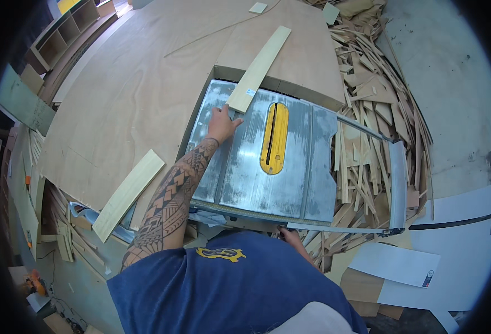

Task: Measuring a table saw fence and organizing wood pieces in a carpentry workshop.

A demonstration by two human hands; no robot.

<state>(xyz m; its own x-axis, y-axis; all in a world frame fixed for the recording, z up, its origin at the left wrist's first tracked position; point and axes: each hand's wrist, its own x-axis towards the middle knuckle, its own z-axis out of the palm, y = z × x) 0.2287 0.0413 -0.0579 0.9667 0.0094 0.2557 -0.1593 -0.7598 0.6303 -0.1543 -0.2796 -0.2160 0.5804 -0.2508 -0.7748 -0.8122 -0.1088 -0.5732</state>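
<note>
- In the head view, the pale wooden board [263, 64] lay beyond the left hand [220, 123], its near end right at the fingers.
- Its near part rested over the far left of the metal saw table [245, 167]; its far part stretched across the saw table's far edge and over the plywood counter [128, 89].
- The board's long axis ran from near left to far right on a slant, the far end pointing away from the person.
- A small sticker [250, 92] sat on its near half, by the right edge.
- The left hand was spread, thumb well apart from the fingers, with the fingers touching the board's near left corner; no firm pinch showed.
- The right hand [292, 238] was at the near edge of the saw table, beside the near rail [334, 227]; it was partly hidden, so its grip could not be told.
- To the board's right, a yellow insert [279, 150] with a dark slot was set into the saw table.
- A second board [129, 195] lay at the counter's near left, left of the left forearm, also slanting toward far right.
- Wood offcuts [368, 106] were heaped along the right side.
</note>
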